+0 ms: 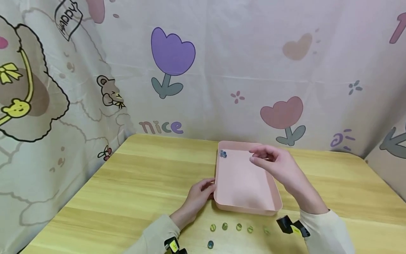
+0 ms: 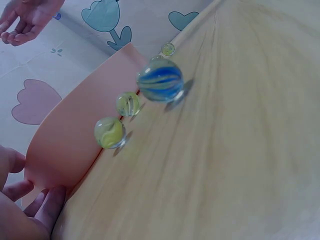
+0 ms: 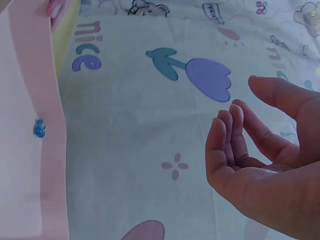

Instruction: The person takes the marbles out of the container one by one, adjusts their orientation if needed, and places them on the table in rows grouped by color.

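My left hand [image 1: 198,197] rests against the outside of the left wall of a pink tray [image 1: 247,210], its fingertips touching near the front corner. Above the tray's right side hovers my right hand [image 1: 276,164], fingers loosely bent and thumb apart. The right wrist view shows no object between those fingers [image 3: 216,142]. Several blue marbles [image 1: 223,154] sit together in the tray's far left corner. In front of the tray, several clear marbles with yellow swirls [image 1: 239,227] form a row on the table. One blue-striped marble [image 2: 161,81] lies nearer to me.
The light wooden table [image 1: 152,173] carries the tray and the loose marbles. Behind it hangs a white printed cloth [image 1: 219,70] with tulips, hearts and a bear, continuing down the left and right sides. Small black cameras [image 1: 291,225] are strapped at both sleeves.
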The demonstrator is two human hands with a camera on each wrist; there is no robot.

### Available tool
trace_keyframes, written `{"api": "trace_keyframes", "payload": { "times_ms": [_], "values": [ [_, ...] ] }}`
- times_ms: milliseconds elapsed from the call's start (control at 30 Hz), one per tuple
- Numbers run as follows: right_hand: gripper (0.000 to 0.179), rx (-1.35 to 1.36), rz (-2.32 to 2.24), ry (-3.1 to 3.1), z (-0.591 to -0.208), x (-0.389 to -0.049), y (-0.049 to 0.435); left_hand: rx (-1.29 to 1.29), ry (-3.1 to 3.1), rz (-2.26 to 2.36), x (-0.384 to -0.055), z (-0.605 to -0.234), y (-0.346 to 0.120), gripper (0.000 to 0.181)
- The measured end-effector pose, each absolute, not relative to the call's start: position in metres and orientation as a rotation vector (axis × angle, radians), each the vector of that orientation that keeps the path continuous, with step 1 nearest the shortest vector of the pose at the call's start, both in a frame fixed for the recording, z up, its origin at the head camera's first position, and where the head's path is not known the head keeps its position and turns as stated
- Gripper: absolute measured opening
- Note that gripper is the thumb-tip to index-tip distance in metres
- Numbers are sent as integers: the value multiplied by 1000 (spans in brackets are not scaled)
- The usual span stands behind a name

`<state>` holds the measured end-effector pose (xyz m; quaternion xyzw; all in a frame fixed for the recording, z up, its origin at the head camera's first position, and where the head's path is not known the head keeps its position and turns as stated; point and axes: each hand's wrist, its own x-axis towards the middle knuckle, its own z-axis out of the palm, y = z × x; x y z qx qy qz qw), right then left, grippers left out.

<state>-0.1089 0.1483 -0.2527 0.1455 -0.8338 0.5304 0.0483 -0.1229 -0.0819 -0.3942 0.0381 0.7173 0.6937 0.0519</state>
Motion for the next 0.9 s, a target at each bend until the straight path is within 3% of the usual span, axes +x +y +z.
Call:
{"api": "trace_keyframes", "payload": {
  "times_ms": [900],
  "values": [
    [24, 316, 1446, -2674, -273, -133, 161, 95, 2152, 2088, -133, -394, -83, 36]
  ]
}}
